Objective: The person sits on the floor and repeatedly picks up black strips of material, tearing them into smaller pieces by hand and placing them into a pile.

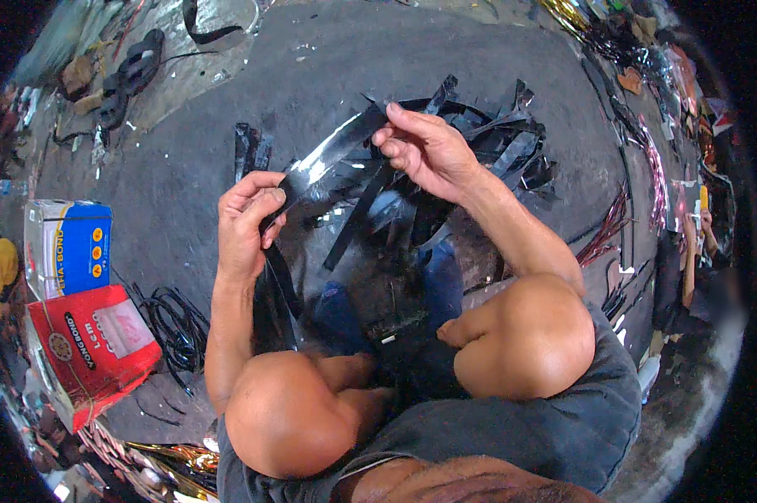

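A glossy black strip point(332, 151) stretches between my two hands above the floor. My left hand point(251, 214) pinches its lower left end between thumb and fingers, and a length hangs down from there beside my left knee. My right hand point(420, 142) grips the strip farther up and to the right, thumb and forefinger together, the other fingers curled. Beneath and behind my right hand lies a loose pile of black strips point(516, 151), spread across the floor between my hands and feet. Some of the pile is hidden by my right hand and forearm.
At my left stand a blue and white box point(85, 243) and a red box point(102, 352), with coiled black cord point(173, 323) beside them. Pink metallic strips point(653, 172) and gold strips point(567, 21) lie toward the right. Another person's hands point(698, 222) show at the far right.
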Tool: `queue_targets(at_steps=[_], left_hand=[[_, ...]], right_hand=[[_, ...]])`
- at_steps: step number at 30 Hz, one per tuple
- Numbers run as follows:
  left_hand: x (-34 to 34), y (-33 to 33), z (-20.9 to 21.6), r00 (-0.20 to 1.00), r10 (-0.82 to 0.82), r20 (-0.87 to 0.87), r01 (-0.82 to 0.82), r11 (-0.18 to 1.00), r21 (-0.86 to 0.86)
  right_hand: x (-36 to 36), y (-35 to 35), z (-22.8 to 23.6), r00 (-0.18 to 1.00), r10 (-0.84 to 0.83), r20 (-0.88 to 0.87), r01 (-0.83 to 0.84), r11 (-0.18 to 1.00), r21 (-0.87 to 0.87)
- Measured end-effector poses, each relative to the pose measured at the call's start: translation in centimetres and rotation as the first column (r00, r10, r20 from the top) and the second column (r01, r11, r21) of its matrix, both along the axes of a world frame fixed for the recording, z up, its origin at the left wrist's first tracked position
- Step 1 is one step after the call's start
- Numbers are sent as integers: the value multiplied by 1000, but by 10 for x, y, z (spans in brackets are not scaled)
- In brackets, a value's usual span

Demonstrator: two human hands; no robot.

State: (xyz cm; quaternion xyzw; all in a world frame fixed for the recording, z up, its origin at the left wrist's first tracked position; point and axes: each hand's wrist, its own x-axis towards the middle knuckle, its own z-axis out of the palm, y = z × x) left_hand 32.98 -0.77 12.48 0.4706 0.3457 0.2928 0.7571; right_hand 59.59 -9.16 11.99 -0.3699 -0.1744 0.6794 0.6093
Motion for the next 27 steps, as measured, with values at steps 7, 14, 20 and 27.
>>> queue_targets(at_steps=[7,14,20,27], left_hand=[[-30,55,78,701,-184,-689,500,815,291],[-25,79,58,692,575,-436,461,113,880],[42,-25,-39,917,-112,-383,285,856,432],[48,-61,-32,901,-138,-411,318,855,410]], right_hand=[[7,-14,-3,979,-160,128,169,984,-55],[-23,-36,-16,951,52,305,12,979,-203],[-56,-39,-33,875,164,455,-209,977,50],[-39,-65,-39,836,216,504,-244,970,-10]])
